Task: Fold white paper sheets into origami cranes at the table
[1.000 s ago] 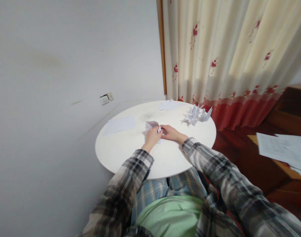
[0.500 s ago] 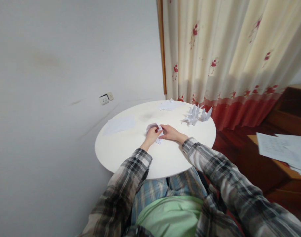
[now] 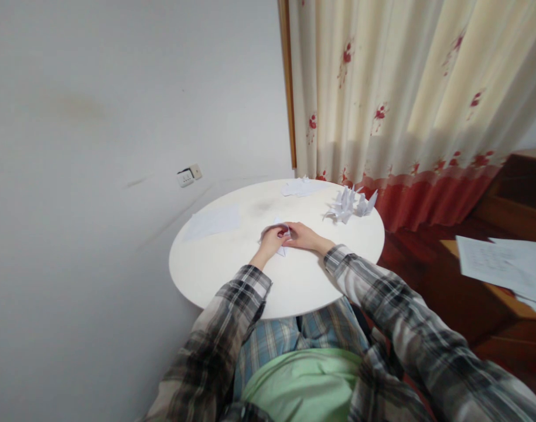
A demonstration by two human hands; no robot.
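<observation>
A partly folded piece of white paper [image 3: 282,251] is held between my two hands over the middle of the round white table [image 3: 294,287]. My left hand [image 3: 270,241] is closed on its left side, the fingers bent inward. From the right, my right hand [image 3: 303,237] grips the paper with its fingertips close to those of the left. The hands hide much of the paper; a flap shows above the fingers and a pointed corner below them. Several folded white paper figures, like cranes [image 3: 344,205], stand at the table's right rear.
Flat white sheets [image 3: 212,223] lie on the table's left side, and more paper [image 3: 300,186] lies at its back edge. A wall with a socket [image 3: 185,178] borders the left. Behind hangs a floral curtain [image 3: 377,105]. Printed sheets [image 3: 500,264] rest on wooden furniture at right.
The paper's upper flap has shifted and now looks narrower, curving up by the right fingers. My fingertips have come closer together. The arms have hardly moved.
</observation>
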